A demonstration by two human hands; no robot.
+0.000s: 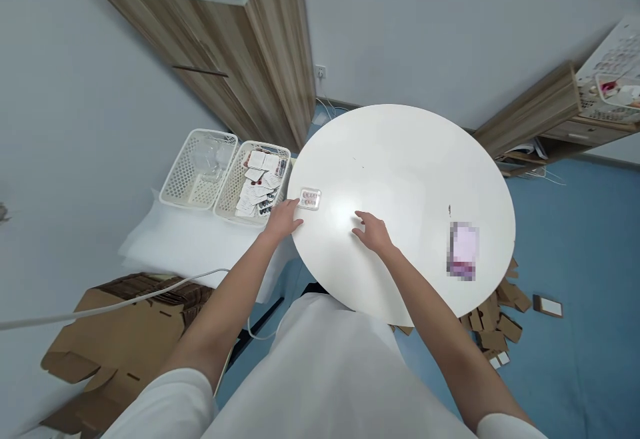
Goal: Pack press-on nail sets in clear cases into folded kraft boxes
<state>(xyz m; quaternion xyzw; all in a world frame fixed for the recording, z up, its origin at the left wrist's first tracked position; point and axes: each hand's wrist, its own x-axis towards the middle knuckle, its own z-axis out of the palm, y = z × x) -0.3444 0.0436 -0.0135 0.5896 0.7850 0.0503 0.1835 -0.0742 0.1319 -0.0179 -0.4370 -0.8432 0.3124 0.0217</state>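
Observation:
On the left part of the round white table (400, 159) lies a small clear pack (310, 199) with rows of pinkish oval pieces that look like false nails. My left hand (284, 219) is at the table's left edge, its fingertips beside the pack; whether they touch it I cannot tell. Its thumb stands apart from the fingers, and nothing shows in it. Over the middle of the table is my right hand (373, 231), thumb and fingers spread, holding nothing. It is to the right of the pack and apart from it.
Left of the table stand a basket (227, 192) of white cards and nail packs and a basket (173, 179) with clear plastic pieces. A blurred-out purple item (464, 249) lies on the table's right. Cardboard boxes (493, 322) litter the floor; a white cable (125, 302) crosses at left.

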